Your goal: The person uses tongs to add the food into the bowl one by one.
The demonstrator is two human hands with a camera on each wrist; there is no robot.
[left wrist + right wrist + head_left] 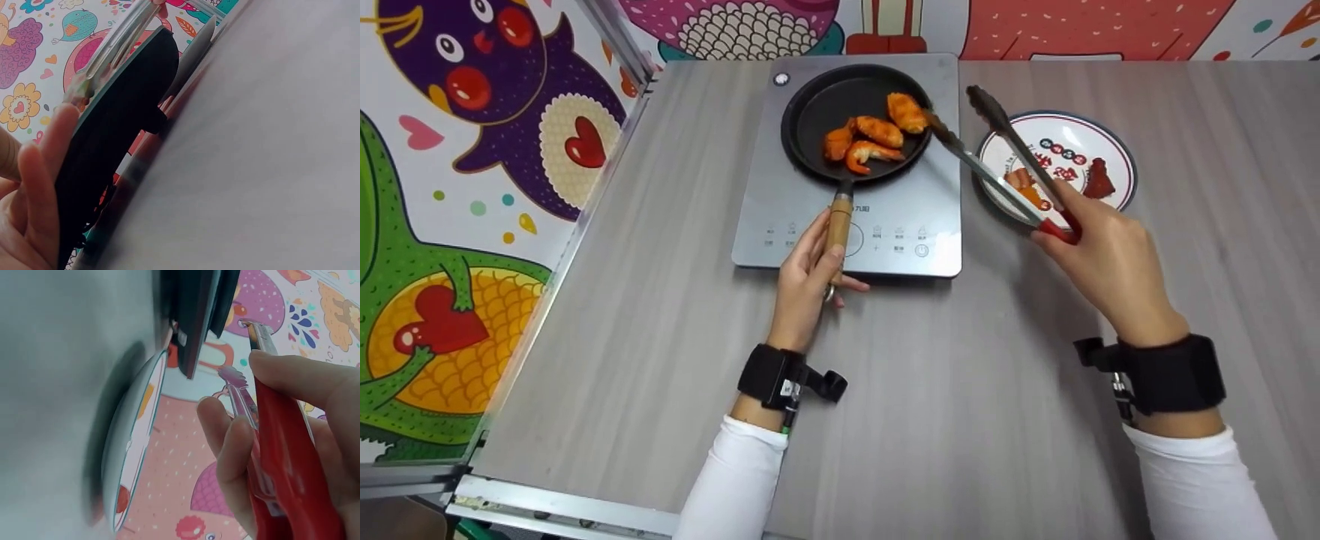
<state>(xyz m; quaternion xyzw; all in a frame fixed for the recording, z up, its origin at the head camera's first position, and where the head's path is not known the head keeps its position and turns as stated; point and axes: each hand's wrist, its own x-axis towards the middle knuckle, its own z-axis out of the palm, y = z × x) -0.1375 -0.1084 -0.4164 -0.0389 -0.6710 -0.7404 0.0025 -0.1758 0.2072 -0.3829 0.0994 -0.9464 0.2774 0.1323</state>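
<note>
In the head view my left hand [802,277] grips the wooden handle [838,225] of a small black frying pan [817,97]. A shrimp [870,154] and several browned pieces resembling chicken wings [879,131] lie in the pan. My right hand [1117,255] holds metal tongs [1016,199] by their red handle [292,455], with the tong arms spread apart and nothing between them. One tong tip is close to the wing piece at the pan's right rim; the other hangs above the plate's far left. The white plate [1080,127] bears orange pieces [1024,186] and a dark red piece [1099,178].
The pan stands on a silver induction cooker [791,217] at the back of a grey wood-grain table [930,420]. Walls with cartoon pictures [502,97] border the left and back. The plate sits just right of the cooker.
</note>
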